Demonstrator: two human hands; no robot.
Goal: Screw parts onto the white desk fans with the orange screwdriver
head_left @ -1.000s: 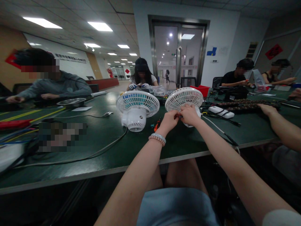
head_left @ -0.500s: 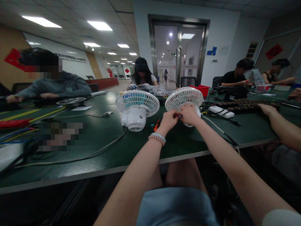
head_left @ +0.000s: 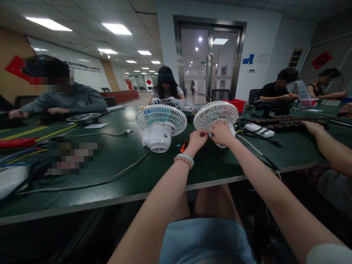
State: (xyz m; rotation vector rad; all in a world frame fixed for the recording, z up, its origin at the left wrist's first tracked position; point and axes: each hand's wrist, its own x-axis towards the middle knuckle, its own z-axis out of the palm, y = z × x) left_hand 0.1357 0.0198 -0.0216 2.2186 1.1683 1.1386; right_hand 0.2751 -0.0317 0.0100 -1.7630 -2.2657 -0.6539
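Both my left hand [head_left: 197, 138] and right hand [head_left: 221, 133] pinch the white fan [head_left: 216, 114] grille's 6 o'clock edge; 2nd fan [head_left: 161, 124] at 9 o'clock on table [head_left: 123, 165].

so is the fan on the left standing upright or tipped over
Tipped: the left fan lies on the table, its grille facing upward and its motor housing toward the camera.

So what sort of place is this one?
Probably a shared assembly or repair workroom: a long dark green table carries two small white plastic fans, loose grey cables, and several seated people working.
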